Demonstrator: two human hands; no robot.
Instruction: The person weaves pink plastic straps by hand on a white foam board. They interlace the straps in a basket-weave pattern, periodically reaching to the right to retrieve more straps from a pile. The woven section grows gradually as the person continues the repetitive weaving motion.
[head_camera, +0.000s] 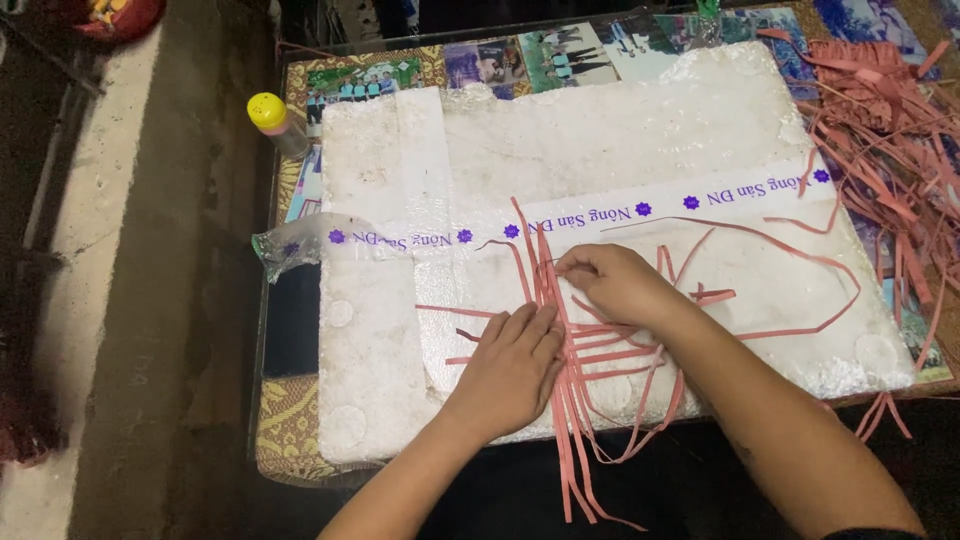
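The left hand (515, 360) is lying flat, pressing woven pink paper strips (590, 350) on a white foam board (620, 130); the right hand (615, 283) is pinching one strip, a loose strip pile (890, 150) and a yellow-capped bottle (275, 122) lying aside.

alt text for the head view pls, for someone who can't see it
Two bare hands weave thin pink paper strips on a white foam board: the left hand presses them flat, the right hand pinches one. More loose strips are piled at right, a yellow-capped bottle at left.
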